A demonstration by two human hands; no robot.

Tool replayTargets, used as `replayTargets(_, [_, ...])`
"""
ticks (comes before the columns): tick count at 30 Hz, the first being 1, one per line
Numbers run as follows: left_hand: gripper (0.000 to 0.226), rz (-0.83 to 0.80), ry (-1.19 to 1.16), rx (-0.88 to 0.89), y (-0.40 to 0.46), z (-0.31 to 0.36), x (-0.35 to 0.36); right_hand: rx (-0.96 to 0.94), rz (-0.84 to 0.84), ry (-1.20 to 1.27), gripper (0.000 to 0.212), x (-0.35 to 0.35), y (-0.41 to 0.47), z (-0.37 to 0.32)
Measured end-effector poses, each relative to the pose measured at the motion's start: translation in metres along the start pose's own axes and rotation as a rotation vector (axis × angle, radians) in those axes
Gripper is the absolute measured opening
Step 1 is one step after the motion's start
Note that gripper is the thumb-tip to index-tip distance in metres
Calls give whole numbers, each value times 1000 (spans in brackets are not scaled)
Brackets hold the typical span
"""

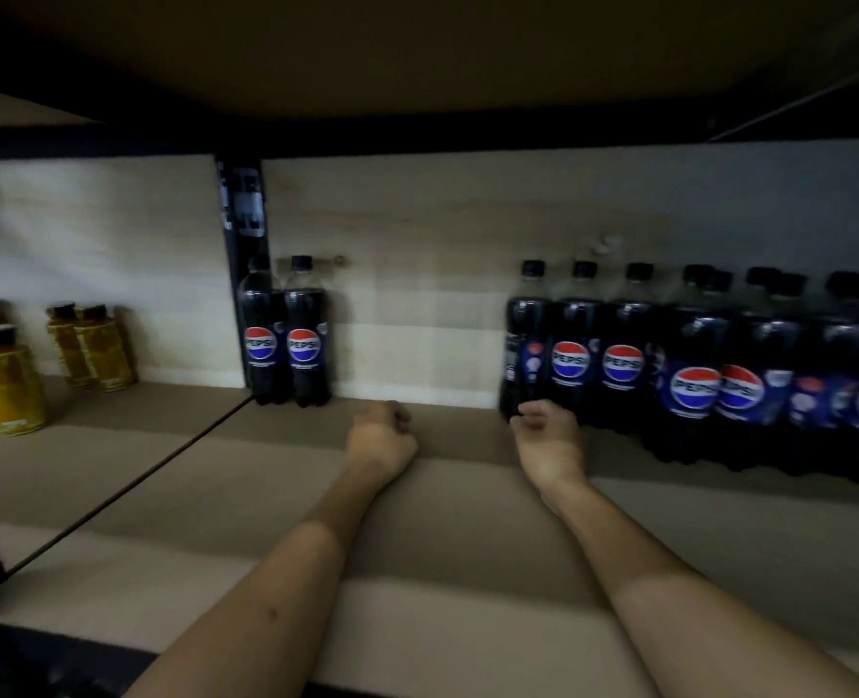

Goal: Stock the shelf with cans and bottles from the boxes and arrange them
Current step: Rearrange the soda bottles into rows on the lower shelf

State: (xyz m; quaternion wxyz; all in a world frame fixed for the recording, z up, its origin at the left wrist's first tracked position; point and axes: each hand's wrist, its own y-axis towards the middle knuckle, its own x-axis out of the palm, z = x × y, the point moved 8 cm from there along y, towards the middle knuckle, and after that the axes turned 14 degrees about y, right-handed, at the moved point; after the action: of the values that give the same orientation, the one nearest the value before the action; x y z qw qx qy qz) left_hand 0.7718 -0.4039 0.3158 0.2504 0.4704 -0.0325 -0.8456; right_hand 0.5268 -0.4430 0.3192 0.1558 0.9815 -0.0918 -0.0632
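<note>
Both forearms reach deep over the shelf board point(417, 521) toward its back panel. The left hand point(380, 435) is curled into a loose fist holding nothing, resting near the rear edge of the board. The right hand point(547, 435) has its fingers loosely curled, empty, just beside the base of the leftmost bottle point(523, 345) of the large cola group point(719, 375), which fills the right rear of the board in several rows. Two cola bottles point(286, 340) stand side by side at the back, against the dark upright post point(246, 229). A bare gap separates the two sets. Beyond the post, on the adjoining board at left, stand yellow bottles point(90, 345) with dark caps.
</note>
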Motion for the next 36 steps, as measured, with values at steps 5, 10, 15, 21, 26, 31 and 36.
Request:
replayTargets(5, [21, -96, -88, 74, -3, 73, 51, 80, 105, -15, 35, -51, 19, 13])
replayTargets(10, [42, -52, -160, 76, -3, 120, 74, 94, 85, -18, 57, -47, 34, 18])
replayTargets(15, [54, 39, -185, 73, 13, 130, 83, 65, 67, -64, 63, -45, 46, 21])
replayTargets(21, [58, 66, -208, 64, 25, 129, 84, -8, 13, -119, 68, -44, 53, 21])
replayTargets(26, [44, 95, -264, 3, 29, 113, 76, -89, -41, -104, 51, -30, 56, 16])
replayTargets(31, [46, 125, -267, 2, 30, 111, 71, -85, -23, -27, 52, -30, 63, 17])
replayTargets(36, [65, 170, -338, 2, 30, 111, 70, -90, -19, -26, 53, -29, 70, 22])
